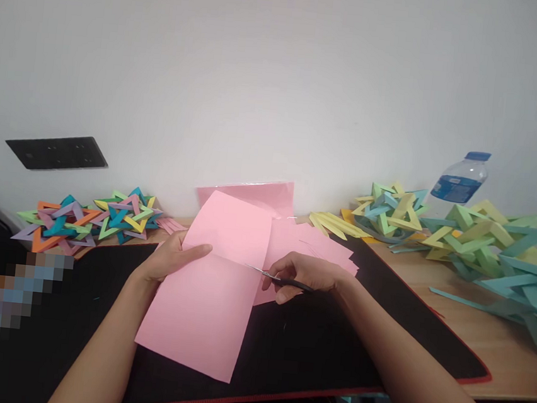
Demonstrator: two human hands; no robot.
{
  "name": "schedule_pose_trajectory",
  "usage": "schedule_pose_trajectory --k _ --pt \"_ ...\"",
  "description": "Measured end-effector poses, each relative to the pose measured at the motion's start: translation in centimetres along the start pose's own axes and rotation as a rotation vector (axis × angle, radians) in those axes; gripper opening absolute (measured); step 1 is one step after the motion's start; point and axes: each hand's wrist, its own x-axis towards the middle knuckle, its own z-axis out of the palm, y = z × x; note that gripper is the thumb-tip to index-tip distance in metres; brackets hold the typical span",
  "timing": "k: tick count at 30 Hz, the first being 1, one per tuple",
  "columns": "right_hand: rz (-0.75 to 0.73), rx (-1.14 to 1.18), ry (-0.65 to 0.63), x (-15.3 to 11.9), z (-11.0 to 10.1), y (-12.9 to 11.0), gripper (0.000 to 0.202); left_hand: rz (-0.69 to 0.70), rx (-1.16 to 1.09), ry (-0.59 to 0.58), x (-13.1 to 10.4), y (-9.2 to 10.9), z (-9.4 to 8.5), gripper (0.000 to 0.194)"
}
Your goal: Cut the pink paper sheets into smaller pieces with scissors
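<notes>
A creased sheet of pink paper (205, 316) is held up over the black mat, tilted toward me. My left hand (172, 257) grips its left edge at the crease, thumb on the front face and fingers hidden behind. In my right hand (302, 273) is a pair of scissors (291, 283) with dark handles. Their blades meet the right edge of the sheet at the crease line, pointing left. More pink sheets (316, 247) lie spread on the mat behind my right hand.
The black mat (311, 351) has a red edge. Folded paper stars (67, 223) stand at the left, and green, yellow and blue ones (483, 241) at the right. Yellow paper strips (335, 225), a pink pack (254, 194) and a water bottle (460, 179) are near the wall.
</notes>
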Motion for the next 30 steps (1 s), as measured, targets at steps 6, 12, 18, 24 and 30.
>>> schedule_pose_trajectory --k 6,12,18,24,30 --pt "-0.004 0.034 -0.011 -0.05 0.06 0.02 0.044 0.003 0.021 0.001 0.09 -0.11 -0.18 0.036" --pt "-0.014 0.031 -0.006 0.13 0.02 0.37 0.04 0.005 0.006 -0.016 0.08 -0.03 -0.17 0.035" --pt "-0.015 0.034 0.003 0.23 0.06 0.31 0.036 -0.003 0.025 0.012 0.07 -0.15 -0.18 0.035" --pt "-0.014 0.076 -0.008 0.05 0.25 -0.14 0.035 -0.004 0.007 -0.01 0.22 -0.45 -0.4 0.036" --pt "-0.041 0.095 -0.008 0.14 0.2 0.06 0.034 -0.009 -0.023 -0.01 0.22 -0.42 -0.35 0.034"
